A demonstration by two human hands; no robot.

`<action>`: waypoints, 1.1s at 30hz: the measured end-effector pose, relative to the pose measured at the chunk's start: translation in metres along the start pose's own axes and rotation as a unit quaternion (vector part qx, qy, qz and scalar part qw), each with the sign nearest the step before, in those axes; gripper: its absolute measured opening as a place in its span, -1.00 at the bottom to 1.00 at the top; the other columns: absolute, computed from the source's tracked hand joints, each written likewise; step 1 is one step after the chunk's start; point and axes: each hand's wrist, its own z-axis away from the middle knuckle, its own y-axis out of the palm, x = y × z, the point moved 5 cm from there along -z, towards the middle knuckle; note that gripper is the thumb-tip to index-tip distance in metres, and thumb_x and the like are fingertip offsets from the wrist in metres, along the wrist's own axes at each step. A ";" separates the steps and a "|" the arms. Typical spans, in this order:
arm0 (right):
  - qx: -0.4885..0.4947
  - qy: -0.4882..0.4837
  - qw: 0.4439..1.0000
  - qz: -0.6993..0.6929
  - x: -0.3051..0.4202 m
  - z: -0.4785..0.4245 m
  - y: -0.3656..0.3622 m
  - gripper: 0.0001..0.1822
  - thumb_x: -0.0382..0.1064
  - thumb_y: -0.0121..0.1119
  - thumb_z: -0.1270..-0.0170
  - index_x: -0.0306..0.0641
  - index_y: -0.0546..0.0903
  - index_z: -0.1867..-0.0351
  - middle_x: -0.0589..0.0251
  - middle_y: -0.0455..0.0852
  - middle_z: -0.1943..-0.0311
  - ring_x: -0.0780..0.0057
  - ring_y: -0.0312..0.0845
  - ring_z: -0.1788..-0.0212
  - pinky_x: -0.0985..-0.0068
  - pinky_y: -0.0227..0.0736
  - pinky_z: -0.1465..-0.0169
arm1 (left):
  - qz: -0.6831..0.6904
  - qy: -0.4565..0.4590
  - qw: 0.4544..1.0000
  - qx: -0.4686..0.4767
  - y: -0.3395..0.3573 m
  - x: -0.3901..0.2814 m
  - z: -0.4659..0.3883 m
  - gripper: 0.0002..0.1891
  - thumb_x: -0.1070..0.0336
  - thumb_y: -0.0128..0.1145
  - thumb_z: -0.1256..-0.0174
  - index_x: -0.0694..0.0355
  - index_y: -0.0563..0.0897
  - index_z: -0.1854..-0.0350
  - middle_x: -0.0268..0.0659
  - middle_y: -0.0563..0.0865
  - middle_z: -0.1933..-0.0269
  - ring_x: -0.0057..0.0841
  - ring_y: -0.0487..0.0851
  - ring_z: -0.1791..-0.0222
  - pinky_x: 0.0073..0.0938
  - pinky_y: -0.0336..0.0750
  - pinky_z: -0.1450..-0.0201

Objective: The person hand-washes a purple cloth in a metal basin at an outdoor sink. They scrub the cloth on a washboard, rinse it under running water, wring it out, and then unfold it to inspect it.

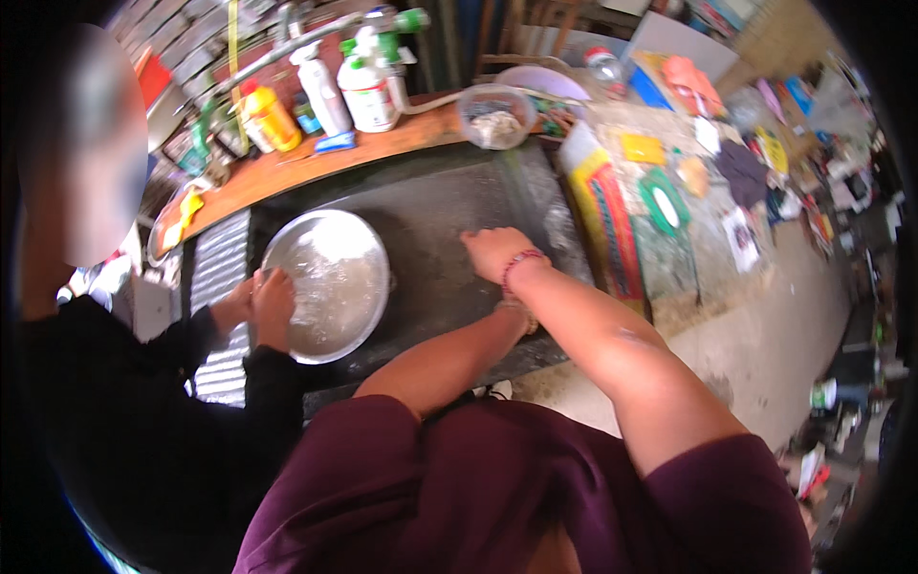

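Note:
My right hand (498,255), with a red beaded bracelet at the wrist, is over the right part of a dark sink basin (430,194). Its fingers are curled, and whether they hold anything is not visible. My left forearm passes under the right one; my left hand (518,307) is mostly hidden behind the right wrist. A beaded band shows on the left wrist. To the left, a round metal basin (337,287) of water stands in the dark sink, and another person's hands are at its left rim.
A person in black stands at my left. Behind the sink, a wooden ledge (287,168) carries a yellow bottle (274,118), a white spray bottle (323,93), a white jug (367,93) and a clear plastic tub (496,118). A printed sack (606,208) and a green tape roll (663,202) lie right.

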 end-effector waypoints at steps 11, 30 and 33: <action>-0.001 0.102 0.995 0.018 -0.026 -0.021 0.046 -0.69 -0.33 -0.06 -0.16 -0.20 0.48 0.04 -0.03 0.68 0.32 0.08 0.64 0.22 0.25 0.53 0.16 | 0.012 -0.044 0.999 0.011 0.010 0.016 0.000 -0.75 0.20 0.13 -0.19 0.15 0.45 0.16 -0.32 0.59 0.37 -0.47 0.55 0.45 -0.50 0.42 0.47; -0.050 0.270 0.703 -0.656 -0.123 0.108 0.031 -0.35 0.25 0.08 -0.18 -0.23 0.41 -0.09 0.07 0.57 0.09 0.22 0.63 0.26 0.39 0.59 0.27 | -0.314 0.393 0.856 -0.120 -0.019 -0.113 0.028 -0.53 0.48 0.33 0.19 0.26 0.39 0.18 -0.25 0.43 0.24 -0.44 0.48 0.20 -0.47 0.43 0.10; 0.022 0.232 0.525 -0.819 -0.113 0.143 0.019 -0.26 0.41 -0.06 -0.16 -0.21 0.36 -0.09 0.13 0.60 0.23 0.31 0.64 0.38 0.51 0.56 0.40 | -0.194 0.390 0.900 0.017 0.024 -0.134 0.037 -0.54 0.55 0.33 0.12 0.26 0.36 0.16 -0.32 0.41 0.22 -0.56 0.45 0.16 -0.52 0.41 0.08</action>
